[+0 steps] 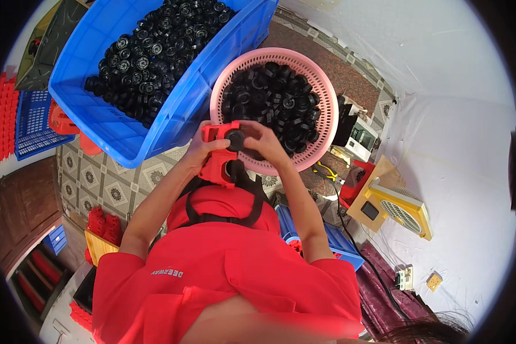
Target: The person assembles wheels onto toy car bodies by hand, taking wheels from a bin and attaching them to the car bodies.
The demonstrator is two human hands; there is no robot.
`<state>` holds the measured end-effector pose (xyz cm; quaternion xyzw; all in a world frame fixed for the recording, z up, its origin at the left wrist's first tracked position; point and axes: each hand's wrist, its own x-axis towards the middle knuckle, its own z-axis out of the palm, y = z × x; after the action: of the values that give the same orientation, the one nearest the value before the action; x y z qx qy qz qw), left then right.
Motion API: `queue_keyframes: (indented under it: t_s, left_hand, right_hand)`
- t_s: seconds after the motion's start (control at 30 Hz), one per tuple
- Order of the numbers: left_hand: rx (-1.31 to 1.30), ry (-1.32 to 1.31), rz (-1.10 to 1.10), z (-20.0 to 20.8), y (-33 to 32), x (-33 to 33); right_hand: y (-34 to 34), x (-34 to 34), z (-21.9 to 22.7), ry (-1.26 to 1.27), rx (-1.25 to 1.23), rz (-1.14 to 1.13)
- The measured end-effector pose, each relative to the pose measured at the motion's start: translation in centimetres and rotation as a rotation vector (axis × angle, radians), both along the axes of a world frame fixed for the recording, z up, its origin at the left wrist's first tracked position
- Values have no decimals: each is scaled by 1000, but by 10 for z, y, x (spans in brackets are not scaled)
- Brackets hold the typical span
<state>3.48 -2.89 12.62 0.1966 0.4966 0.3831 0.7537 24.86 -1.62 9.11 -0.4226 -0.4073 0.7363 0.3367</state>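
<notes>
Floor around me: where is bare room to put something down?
Bare patterned tiles lie between the blue bin and your left forearm; bare brown floor lies between the pink basket and white wall. Bin and basket are crowded with black wheels.

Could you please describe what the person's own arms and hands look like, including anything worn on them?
The left hand and right hand are bare, with no gloves or wristbands showing. Both forearms are uncovered below the short, plain red sleeves of a red shirt.

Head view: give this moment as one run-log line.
left grip: holds red plastic part | right grip: on black wheel at the part's edge | pink basket: black wheels
</notes>
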Motion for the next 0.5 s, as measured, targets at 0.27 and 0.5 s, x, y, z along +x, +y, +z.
queue_keyframes:
  t_s: [0.27,0.5]
  left_hand:
    - [69,-71,163,-3,28,14]
    - [170,9,248,-2,45,29]
  right_hand:
    - [77,6,-65,-1213,466,-322]
    - [23,38,12,186,-47,-609]
